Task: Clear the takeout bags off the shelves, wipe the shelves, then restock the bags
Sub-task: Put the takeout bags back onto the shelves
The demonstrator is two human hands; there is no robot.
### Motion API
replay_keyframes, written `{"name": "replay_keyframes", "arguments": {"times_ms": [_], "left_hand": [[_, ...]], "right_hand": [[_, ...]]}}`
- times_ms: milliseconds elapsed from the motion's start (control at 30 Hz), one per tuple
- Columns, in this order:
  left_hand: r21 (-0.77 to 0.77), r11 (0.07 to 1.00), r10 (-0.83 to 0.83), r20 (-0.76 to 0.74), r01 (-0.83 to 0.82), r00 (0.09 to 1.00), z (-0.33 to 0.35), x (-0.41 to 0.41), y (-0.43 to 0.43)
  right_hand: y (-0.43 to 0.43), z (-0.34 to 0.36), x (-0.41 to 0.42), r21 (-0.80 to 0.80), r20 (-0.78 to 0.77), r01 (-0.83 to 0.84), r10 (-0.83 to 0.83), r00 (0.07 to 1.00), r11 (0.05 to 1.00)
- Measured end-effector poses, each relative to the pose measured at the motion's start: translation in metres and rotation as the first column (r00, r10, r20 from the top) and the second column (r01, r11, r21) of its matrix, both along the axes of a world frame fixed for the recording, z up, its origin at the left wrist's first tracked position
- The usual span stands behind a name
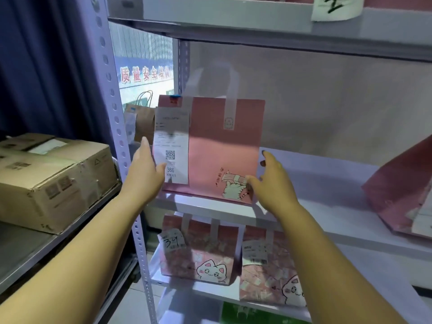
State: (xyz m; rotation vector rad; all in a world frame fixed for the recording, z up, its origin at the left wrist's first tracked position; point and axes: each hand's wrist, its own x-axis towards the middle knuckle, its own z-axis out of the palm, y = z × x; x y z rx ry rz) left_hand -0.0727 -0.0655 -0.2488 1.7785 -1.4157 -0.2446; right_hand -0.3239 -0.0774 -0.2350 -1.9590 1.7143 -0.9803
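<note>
Pink bag [217,146] upright at shelf [322,181] front edge, open shelf right of it, post [117,127] just left, left hand [145,171] pinches its left edge, right hand [271,181] pinches its lower-right corner.

A taped cardboard box [53,181] is set on a grey rack [23,260] at left; a blue curtain [46,66] is hung behind it.

There's just one camera, worn on the person's head. It looks forward and slightly down into the metal shelving [327,178] from close up. Both forearms come in from the bottom edge, and mid-frame sits the pink bag [217,146], between the left hand [145,171] and the right hand [271,183].
</note>
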Motion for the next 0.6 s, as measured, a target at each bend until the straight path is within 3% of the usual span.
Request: {"name": "replay_keyframes", "arguments": {"times_ms": [100,233,433,600], "left_hand": [[0.025,0.999,-0.045,-0.041,0.046,0.998,0.007,0.000,-0.006],[-0.060,0.995,-0.088,-0.092,0.082,0.992,0.008,0.003,-0.005],[-0.189,0.980,-0.092,-0.128,0.067,0.987,0.005,-0.013,0.017],[-0.205,0.976,-0.113,-0.172,0.076,0.979,0.006,-0.034,0.045]], "right_hand": [[-0.005,0.006,0.003,-0.014,0.055,-0.031,0.031,0.998,0.999],[-0.007,0.005,-0.002,-0.014,0.160,-0.021,0.023,0.987,1.000],[0.008,-0.001,-0.025,-0.076,0.181,0.066,-0.052,0.982,0.995],[0.037,-0.009,-0.058,-0.129,0.190,0.074,-0.049,0.981,0.989]]}}
